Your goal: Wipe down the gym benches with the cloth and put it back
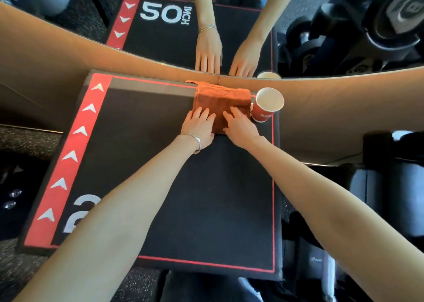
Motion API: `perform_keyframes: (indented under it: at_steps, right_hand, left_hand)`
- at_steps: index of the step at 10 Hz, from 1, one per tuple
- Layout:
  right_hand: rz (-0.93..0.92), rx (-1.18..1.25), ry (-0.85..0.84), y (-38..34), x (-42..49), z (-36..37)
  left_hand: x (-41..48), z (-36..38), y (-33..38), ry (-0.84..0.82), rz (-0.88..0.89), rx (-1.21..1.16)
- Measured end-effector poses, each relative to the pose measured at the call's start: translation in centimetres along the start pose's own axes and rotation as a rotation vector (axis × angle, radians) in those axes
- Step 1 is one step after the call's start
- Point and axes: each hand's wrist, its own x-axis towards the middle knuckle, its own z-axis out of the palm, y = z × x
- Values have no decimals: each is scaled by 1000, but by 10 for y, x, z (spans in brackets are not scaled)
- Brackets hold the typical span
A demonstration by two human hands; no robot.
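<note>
Cloth (pixel 221 100) hugs box's (pixel 160 164) far edge beside cup (pixel 268 104).

Cloth (pixel 220 100), paper cup (pixel 267 109) on black box (pixel 206 198)

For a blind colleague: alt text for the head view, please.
A left hand and right hand rest flat on a folded orange cloth atop a black padded box. A red paper cup stands right of it.

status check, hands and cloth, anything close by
Left hand and right hand flat on cloth. Cloth folded at black box far edge. Paper cup close beside cloth's right edge.
</note>
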Motion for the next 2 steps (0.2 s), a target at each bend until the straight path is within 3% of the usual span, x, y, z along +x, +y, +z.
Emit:
perform_keyframes:
  at_steps: [2]
  right_hand:
    - [-93, -49, 34, -7, -55, 4]
  left_hand:
    - [-54, -5, 4, 48, -37, -37]
